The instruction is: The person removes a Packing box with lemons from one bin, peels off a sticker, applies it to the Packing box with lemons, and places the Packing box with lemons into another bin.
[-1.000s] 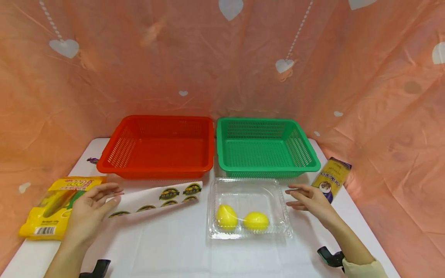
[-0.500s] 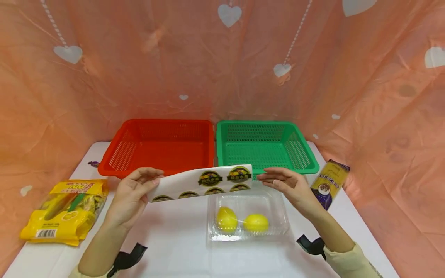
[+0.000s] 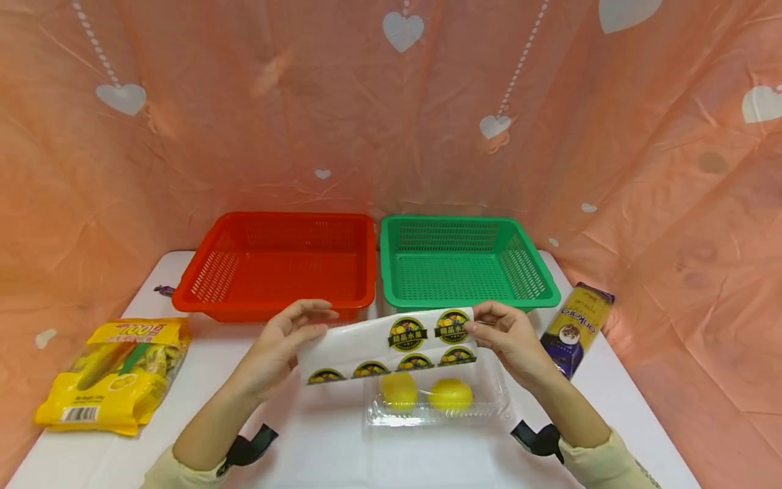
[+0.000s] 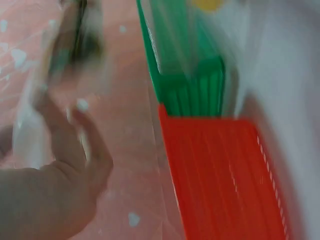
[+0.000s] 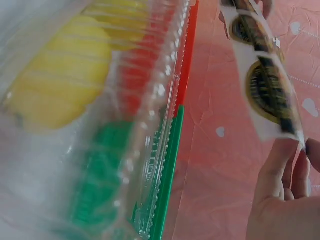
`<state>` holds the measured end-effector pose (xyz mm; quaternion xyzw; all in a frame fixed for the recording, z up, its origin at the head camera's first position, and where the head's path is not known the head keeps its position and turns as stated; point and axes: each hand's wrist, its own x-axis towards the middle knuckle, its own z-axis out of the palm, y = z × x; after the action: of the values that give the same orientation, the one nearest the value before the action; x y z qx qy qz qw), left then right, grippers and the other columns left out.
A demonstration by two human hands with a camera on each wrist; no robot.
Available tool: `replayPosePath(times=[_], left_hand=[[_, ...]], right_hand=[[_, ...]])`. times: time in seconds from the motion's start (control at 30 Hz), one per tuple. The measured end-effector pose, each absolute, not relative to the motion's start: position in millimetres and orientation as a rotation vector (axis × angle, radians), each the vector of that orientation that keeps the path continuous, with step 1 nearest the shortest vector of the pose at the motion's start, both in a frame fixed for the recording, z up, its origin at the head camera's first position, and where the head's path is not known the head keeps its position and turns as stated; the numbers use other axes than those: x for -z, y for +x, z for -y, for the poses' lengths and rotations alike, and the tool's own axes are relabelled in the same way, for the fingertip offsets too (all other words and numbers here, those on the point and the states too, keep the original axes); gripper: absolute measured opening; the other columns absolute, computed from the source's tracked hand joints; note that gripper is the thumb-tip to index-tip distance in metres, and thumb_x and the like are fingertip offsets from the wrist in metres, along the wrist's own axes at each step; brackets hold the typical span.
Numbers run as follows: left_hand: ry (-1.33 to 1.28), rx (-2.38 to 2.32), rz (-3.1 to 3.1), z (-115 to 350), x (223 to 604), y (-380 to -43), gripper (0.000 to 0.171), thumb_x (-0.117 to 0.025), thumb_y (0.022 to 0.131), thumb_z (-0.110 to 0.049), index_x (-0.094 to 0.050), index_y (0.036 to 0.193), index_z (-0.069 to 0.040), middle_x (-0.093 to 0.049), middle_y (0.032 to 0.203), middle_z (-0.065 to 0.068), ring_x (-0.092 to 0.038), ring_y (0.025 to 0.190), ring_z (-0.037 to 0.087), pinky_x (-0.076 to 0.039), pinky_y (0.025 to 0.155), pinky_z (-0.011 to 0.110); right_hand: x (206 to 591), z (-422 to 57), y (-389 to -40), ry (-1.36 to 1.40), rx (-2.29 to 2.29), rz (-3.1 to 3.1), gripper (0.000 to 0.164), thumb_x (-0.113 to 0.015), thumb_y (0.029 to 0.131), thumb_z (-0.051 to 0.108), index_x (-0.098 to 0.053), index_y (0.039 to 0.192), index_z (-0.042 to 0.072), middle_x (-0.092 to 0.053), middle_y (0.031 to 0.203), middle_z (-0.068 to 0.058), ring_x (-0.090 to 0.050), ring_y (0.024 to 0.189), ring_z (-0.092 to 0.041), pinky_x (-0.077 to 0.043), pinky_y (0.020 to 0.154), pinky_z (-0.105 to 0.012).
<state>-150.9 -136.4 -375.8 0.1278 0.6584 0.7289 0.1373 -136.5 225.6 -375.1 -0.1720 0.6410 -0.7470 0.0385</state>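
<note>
A white sticker sheet (image 3: 366,345) with round black-and-gold fruit labels stretches between both hands in the head view. My left hand (image 3: 282,346) pinches its left end between thumb and fingers. At the other end my right hand (image 3: 508,339) pinches the right edge; the right wrist view shows the thumb and fingers of that hand (image 5: 285,190) at the sheet's corner. Below and partly behind the sheet sits a clear plastic clamshell box (image 3: 440,415), closed over two yellow lemons, a left lemon (image 3: 398,392) and a right lemon (image 3: 451,394). The left wrist view is blurred.
Behind the hands stand a red basket (image 3: 275,307) and a green basket (image 3: 470,299), side by side. A yellow snack bag (image 3: 110,380) lies at the left, a gold-and-purple packet (image 3: 577,329) at the right. A small purple-wrapped candy (image 3: 163,291) lies beside the red basket.
The left hand has brought the sticker sheet rightward over the clamshell box. The right hand has moved left and now pinches the sheet's right edge, which it did not hold before.
</note>
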Motion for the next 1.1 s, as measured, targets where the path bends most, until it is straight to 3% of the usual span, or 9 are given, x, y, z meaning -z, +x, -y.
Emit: replayPosePath(times=[0.13,0.3,0.4,0.53,0.8,0.97,1.1], left_hand=[[0.553,-1.751,-2.087,137,370,-160,0.038,-0.065,0.097,-0.017,-0.056,0.130,0.000,-0.064,0.115,0.019,-0.063,0.101,0.029,-0.054,0.084,0.034],[0.813,-1.478,-2.153,119,369,-164,0.043,-0.072,0.092,-0.018,-0.061,0.128,0.002,-0.065,0.098,0.008,-0.062,0.089,0.024,-0.052,0.077,0.027],[0.863,-1.453,-2.126,104,371,-163,0.044,-0.073,0.091,-0.017,-0.060,0.128,0.004,-0.068,0.095,0.004,-0.063,0.088,0.020,-0.051,0.081,0.027],[0.837,-1.531,-2.070,93,374,-159,0.046,-0.073,0.090,-0.012,-0.057,0.130,0.004,-0.073,0.096,0.009,-0.067,0.088,0.020,-0.048,0.087,0.031],[0.716,-1.646,-2.034,90,380,-153,0.052,-0.073,0.086,-0.002,-0.053,0.134,0.002,-0.073,0.090,0.010,-0.061,0.070,0.017,-0.047,0.063,0.022],[0.711,-1.687,-2.000,89,382,-154,0.051,-0.071,0.087,0.000,-0.053,0.134,0.005,-0.073,0.098,0.013,-0.068,0.080,0.020,-0.055,0.065,0.024],[0.695,-1.742,-2.012,86,383,-155,0.050,-0.070,0.086,0.002,-0.053,0.132,0.008,-0.072,0.102,0.017,-0.069,0.085,0.021,-0.057,0.070,0.027]], right_hand=[[377,-225,-137,-0.510,2.285,-1.958,0.026,-0.058,0.094,-0.009,-0.069,0.100,0.014,-0.066,0.087,0.005,-0.060,0.078,-0.003,-0.051,0.066,-0.015],[378,-221,-136,-0.481,2.250,-1.952,0.025,-0.059,0.093,-0.009,-0.068,0.101,0.014,-0.066,0.088,0.005,-0.057,0.076,-0.003,-0.049,0.064,-0.015],[378,-218,-136,-0.471,2.230,-1.963,0.024,-0.059,0.093,-0.007,-0.068,0.101,0.014,-0.066,0.087,0.005,-0.056,0.075,-0.003,-0.047,0.062,-0.015],[378,-212,-137,-0.471,2.202,-1.987,0.021,-0.061,0.093,-0.005,-0.067,0.101,0.014,-0.066,0.087,0.004,-0.058,0.076,-0.004,-0.048,0.063,-0.016],[382,-207,-139,-0.420,2.167,-2.007,0.020,-0.062,0.092,-0.004,-0.066,0.099,0.014,-0.065,0.086,0.004,-0.058,0.077,-0.005,-0.049,0.064,-0.018],[380,-207,-139,-0.383,2.158,-2.074,0.017,-0.064,0.092,-0.003,-0.064,0.107,0.004,-0.066,0.091,0.002,-0.061,0.083,-0.008,-0.052,0.070,-0.020],[372,-207,-140,-0.371,2.302,-2.183,0.027,-0.063,0.092,-0.006,-0.058,0.118,-0.003,-0.068,0.104,-0.001,-0.065,0.099,-0.013,-0.054,0.085,-0.023]])
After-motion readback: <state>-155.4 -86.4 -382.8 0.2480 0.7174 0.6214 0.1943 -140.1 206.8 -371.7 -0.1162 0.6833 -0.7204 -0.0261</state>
